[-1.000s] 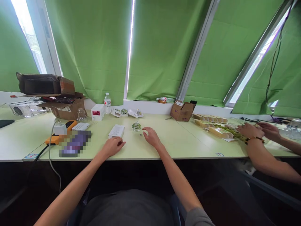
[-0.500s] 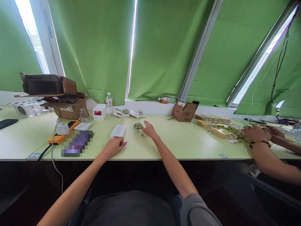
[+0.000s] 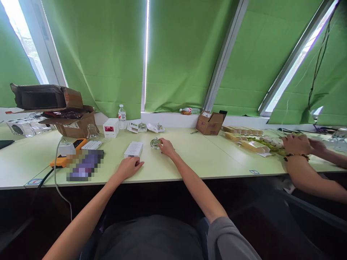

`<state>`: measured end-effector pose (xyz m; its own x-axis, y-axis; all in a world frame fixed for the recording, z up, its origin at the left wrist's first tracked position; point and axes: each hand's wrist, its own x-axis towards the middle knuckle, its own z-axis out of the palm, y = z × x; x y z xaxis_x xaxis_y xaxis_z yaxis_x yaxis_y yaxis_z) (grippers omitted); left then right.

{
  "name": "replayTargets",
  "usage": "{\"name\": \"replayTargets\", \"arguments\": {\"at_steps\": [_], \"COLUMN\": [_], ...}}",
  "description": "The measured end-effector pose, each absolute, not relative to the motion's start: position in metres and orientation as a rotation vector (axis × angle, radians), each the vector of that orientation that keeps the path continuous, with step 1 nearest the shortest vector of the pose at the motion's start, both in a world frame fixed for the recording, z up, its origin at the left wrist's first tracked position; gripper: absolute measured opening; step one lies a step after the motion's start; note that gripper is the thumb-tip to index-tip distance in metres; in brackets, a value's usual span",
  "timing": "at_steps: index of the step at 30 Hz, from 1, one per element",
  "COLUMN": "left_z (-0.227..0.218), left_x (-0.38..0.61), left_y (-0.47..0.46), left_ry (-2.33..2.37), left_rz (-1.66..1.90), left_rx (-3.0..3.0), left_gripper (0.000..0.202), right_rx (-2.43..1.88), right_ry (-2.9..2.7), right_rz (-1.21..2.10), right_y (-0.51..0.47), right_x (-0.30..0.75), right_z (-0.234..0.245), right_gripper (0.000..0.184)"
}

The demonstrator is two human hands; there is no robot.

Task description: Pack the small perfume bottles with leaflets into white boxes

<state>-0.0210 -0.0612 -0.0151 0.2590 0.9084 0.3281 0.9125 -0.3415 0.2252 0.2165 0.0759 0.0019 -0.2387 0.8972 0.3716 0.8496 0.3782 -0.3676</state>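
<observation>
My right hand (image 3: 166,147) reaches forward over the pale green table (image 3: 195,159) and its fingers close on a small round glass object (image 3: 154,143). How firm the grip is stays unclear at this distance. My left hand (image 3: 129,167) rests on the table near the front edge, fingers loosely curled with nothing in them. A white box (image 3: 133,149) lies just beyond the left hand, left of the glass object.
At the back left are open cardboard boxes (image 3: 67,121), a glass jar (image 3: 91,131), a white and pink box (image 3: 111,128) and a water bottle (image 3: 121,115). A small brown box (image 3: 210,122) sits at the back. On the right, another person's hands (image 3: 296,144) are over trays of small items.
My right hand has moved forward and left from the bare table onto the small glass object. The left hand has hardly moved.
</observation>
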Motion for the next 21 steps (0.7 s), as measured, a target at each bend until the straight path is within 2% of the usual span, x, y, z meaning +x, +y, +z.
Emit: {"name": "replayTargets", "arguments": {"at_steps": [12,21], "left_z": [-0.015,-0.012], "left_x": [-0.021,-0.02], "left_y": [-0.061,-0.062], "left_ry": [-1.786,-1.787], "left_rz": [-0.67,-0.754], "left_rx": [-2.494,-2.514], "left_gripper": [0.038,0.035], "right_rx": [-1.23,-1.005], "right_ry": [-2.082,-2.051], "right_rz": [0.409,0.865], "right_y": [0.069,0.06], "right_x": [0.222,0.236], "right_z": [-0.002,0.006], "right_gripper": [0.03,0.037]}}
